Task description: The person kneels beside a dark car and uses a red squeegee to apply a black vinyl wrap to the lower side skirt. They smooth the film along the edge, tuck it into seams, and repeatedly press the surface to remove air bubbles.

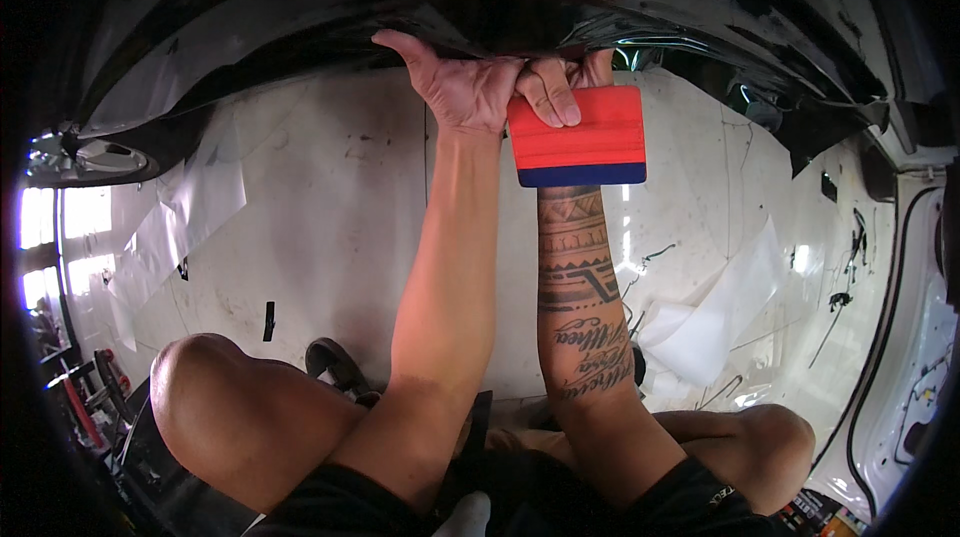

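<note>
A glossy black car panel [330, 12] curves across the top of the view. Just at its lower edge my left hand [462, 92] is turned palm up, the thumb stretched out to the left; its other fingers are mostly hidden at the panel's edge. Beside it, touching or nearly so, my right hand [548, 89] is closed on a flat red squeegee [580, 132] with a dark blue edge strip. The squeegee's blue edge points toward me. Dark, shiny film [720, 87] hangs loose from the panel to the right of my hands.
Below lies a pale, scuffed floor [330, 207] with black scraps. Clear film sheets lie at left [200, 197] and white backing sheet [700, 332] at right. My knees flank my arms. A white door frame [900, 337] stands at far right, a car wheel [85, 157] at far left.
</note>
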Action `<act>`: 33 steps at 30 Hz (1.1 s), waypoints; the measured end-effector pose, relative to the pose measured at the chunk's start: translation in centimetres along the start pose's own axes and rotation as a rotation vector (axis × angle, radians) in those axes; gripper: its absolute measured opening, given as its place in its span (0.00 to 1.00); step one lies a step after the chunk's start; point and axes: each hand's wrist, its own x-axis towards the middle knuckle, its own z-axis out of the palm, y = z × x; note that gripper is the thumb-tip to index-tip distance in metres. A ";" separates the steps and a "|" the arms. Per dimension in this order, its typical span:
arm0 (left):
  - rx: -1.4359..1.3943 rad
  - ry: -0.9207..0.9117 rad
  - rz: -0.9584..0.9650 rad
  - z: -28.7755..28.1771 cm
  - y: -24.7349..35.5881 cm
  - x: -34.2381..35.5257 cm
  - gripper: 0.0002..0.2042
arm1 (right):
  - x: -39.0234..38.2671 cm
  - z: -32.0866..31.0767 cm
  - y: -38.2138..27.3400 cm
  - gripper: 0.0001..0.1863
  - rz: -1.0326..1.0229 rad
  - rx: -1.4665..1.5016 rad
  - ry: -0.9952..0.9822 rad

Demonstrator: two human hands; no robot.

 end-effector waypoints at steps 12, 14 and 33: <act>0.015 0.066 -0.007 1.3 0.1 -0.8 0.45 | -0.9 2.3 0.3 0.29 -0.063 -0.103 0.225; -0.036 0.041 -0.032 0.8 0.1 -0.8 0.42 | -1.3 3.7 0.3 0.29 -0.057 -0.254 0.423; -0.433 -0.090 -0.108 -3.9 -0.5 -2.0 0.22 | -4.2 5.5 -5.3 0.33 0.102 -0.204 0.407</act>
